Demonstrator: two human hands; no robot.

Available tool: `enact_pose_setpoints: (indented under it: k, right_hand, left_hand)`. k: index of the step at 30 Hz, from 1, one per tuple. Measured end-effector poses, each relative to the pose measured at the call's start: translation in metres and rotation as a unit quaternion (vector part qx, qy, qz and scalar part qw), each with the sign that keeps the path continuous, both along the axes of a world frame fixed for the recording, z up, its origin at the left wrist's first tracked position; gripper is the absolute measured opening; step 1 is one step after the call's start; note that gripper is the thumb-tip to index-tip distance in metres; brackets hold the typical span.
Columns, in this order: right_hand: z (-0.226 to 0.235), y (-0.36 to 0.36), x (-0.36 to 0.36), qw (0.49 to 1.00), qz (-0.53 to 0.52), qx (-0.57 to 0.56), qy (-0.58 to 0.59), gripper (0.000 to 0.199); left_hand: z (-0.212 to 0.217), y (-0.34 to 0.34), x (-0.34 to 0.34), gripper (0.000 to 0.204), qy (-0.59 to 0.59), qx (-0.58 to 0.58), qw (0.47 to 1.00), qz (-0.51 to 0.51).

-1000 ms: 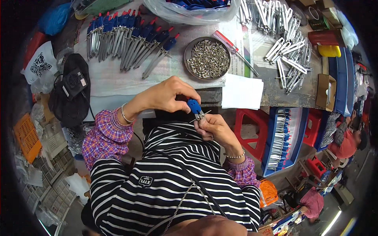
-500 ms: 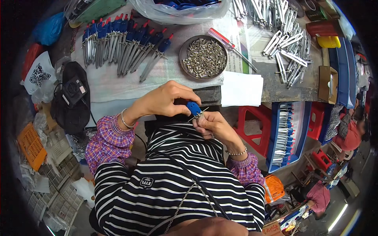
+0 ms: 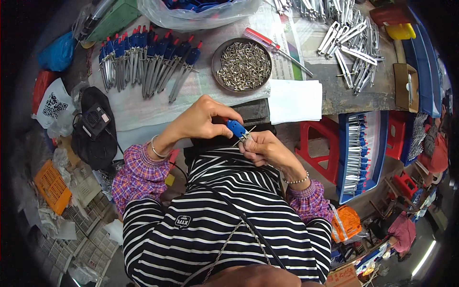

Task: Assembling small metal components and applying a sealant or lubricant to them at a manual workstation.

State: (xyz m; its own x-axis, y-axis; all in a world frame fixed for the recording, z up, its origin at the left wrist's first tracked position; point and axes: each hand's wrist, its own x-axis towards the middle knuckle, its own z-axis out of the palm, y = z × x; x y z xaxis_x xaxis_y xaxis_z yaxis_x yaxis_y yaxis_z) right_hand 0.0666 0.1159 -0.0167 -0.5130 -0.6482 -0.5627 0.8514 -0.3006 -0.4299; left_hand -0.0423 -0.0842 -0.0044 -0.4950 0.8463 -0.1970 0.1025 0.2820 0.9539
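Blue-handled tool (image 3: 235, 127) is held between our two hands, a thin metal rod (image 3: 252, 129) crossing it. Our left hand (image 3: 210, 119) pinches its blue end between thumb and finger; our right hand (image 3: 267, 147) pinches its metal end. Beyond both hands, on the bench (image 3: 342, 99), we see a bowl (image 3: 214, 71) of small rivets (image 3: 243, 66). White sheets (image 3: 295, 101) lie just beyond our right hand, similar tools (image 3: 162, 52) beyond our left.

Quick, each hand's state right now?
Left hand: closed, pinching the blue-and-metal piece at its blue end.
Right hand: closed, gripping its metal end.
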Motion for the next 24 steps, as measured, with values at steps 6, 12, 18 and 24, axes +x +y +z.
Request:
enact_pose_setpoints:
  k: [6,12,18,24]
  right_hand:
    - [-0.001,0.0036,-0.0003,1.0,-0.012,-0.001,0.006,0.024]
    - [0.0023,0.0095,-0.0021,0.998,0.04,0.028,0.025,0.022]
    - [-0.0017,0.0056,0.0031,1.0,0.014,0.018,0.007,0.022]
    - [-0.0034,0.004,0.0047,0.999,0.023,0.017,0.018,0.021]
  left_hand:
    - [-0.0035,0.0038,0.0072,0.029,0.059,0.029,0.997,0.047]
    - [-0.002,0.0046,-0.0006,0.032,0.036,0.004,0.999,-0.016]
    - [0.0007,0.0046,0.0044,0.031,0.035,-0.001,0.999,0.015]
    - [-0.0014,0.002,0.0061,0.03,0.023,0.002,1.0,0.02]
